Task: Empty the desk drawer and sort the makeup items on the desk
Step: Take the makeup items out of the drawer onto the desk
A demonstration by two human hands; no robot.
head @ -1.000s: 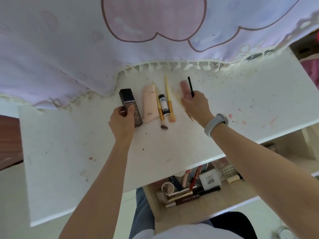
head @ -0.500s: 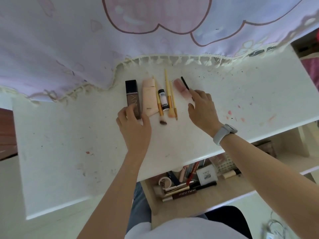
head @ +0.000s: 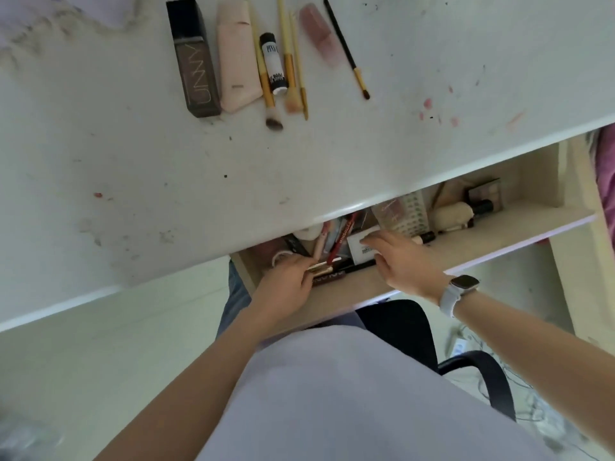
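A white desk point(head: 139, 194), speckled with pink and dark stains, fills the upper frame; pale floor point(head: 83, 371) lies at lower left; a black chair armrest point(head: 492, 377) and tangled cables point(head: 532, 407) sit lower right; soft, even daylight.

On the desk point(head: 139, 168) a row runs left to right, bottle point(head: 196, 58), tube point(head: 237, 58), brushes point(head: 289, 61), then one thin brush point(head: 346, 49) off right, while below its front edge the open drawer point(head: 482, 234) holds both hands, left hand point(head: 287, 282) beside right hand point(head: 401, 261), among pencils point(head: 339, 241).
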